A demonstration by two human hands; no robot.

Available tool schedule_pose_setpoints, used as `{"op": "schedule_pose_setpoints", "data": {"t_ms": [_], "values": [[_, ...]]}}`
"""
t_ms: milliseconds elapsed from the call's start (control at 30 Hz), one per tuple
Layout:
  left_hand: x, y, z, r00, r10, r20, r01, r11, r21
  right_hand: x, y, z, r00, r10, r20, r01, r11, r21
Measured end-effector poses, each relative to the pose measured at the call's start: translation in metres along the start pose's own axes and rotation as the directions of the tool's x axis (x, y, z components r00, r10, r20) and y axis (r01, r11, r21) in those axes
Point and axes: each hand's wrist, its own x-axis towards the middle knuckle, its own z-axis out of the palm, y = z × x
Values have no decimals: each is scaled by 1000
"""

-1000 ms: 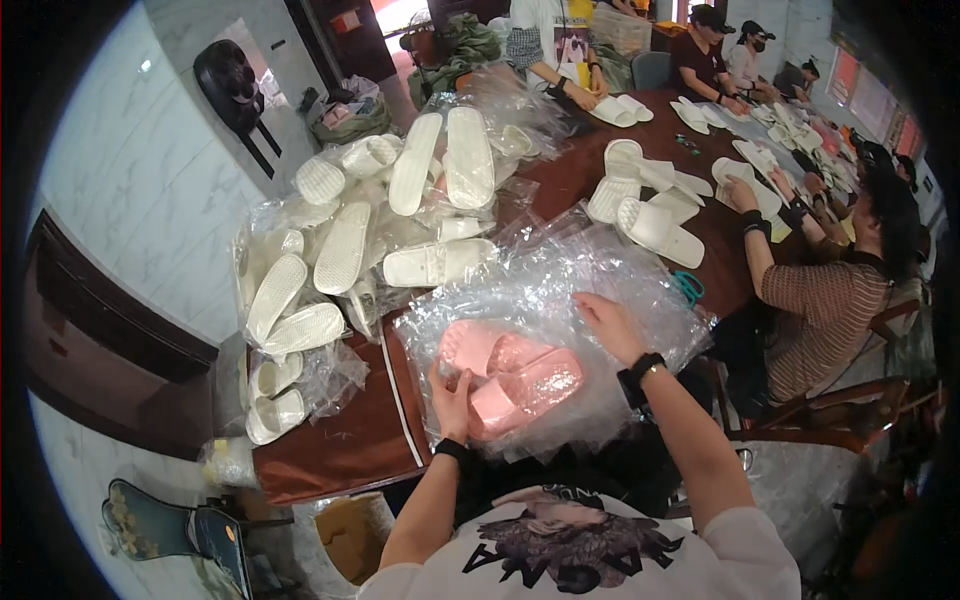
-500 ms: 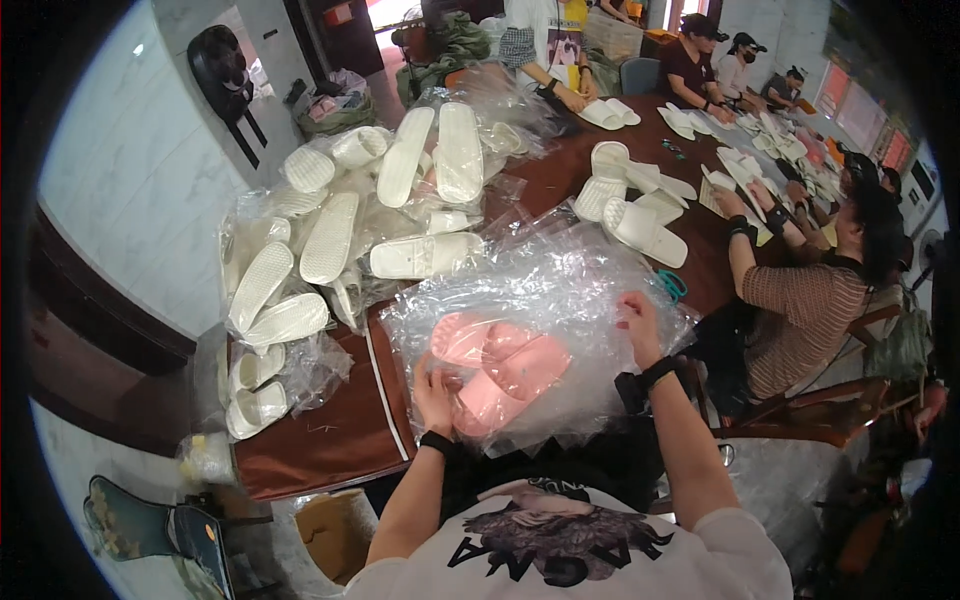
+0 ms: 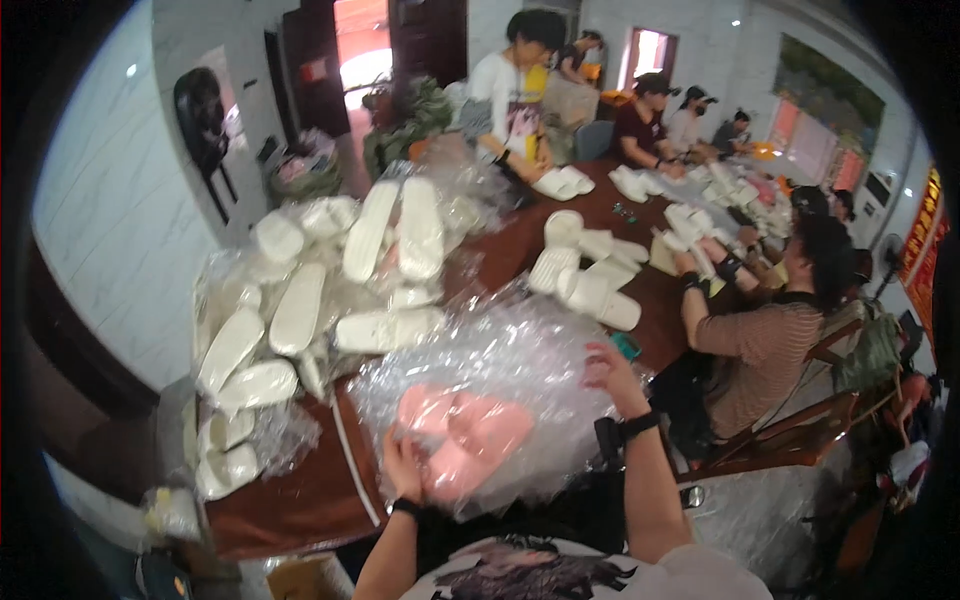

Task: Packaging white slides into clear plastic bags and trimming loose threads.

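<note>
Head view. Pair of pink slippers [image 3: 470,440] lying amid clear plastic film [image 3: 520,350] at the near edge of the brown worktop [image 3: 290,510]. Left hand [image 3: 403,468] at the left side of the pair, fingers against it. Right hand [image 3: 611,378] at the film's right part, fingers spread, slightly curled. Teal item [image 3: 627,346] just beyond it: blurred, possibly scissor handles. To the left, bagged white slippers [image 3: 297,310] in a heap; farther back, loose white slippers [image 3: 598,298]. Co-worker in a striped top [image 3: 765,350] seated at right; others along the worktop behind.
</note>
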Motion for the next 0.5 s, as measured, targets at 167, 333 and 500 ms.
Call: {"op": "schedule_pose_setpoints", "data": {"t_ms": [167,333,500], "values": [[-2,10,-4,998,62,21,-62,997,43,-16,-39,-3,965,-260,25,246,872,-424],[0,9,0,998,28,49,-27,1000,-6,-24,-23,77,902,-428,61,305,531,-791],[0,11,5,999,38,2,-38,999,-22,-19,18,94,878,-416,238,318,135,-938]]}}
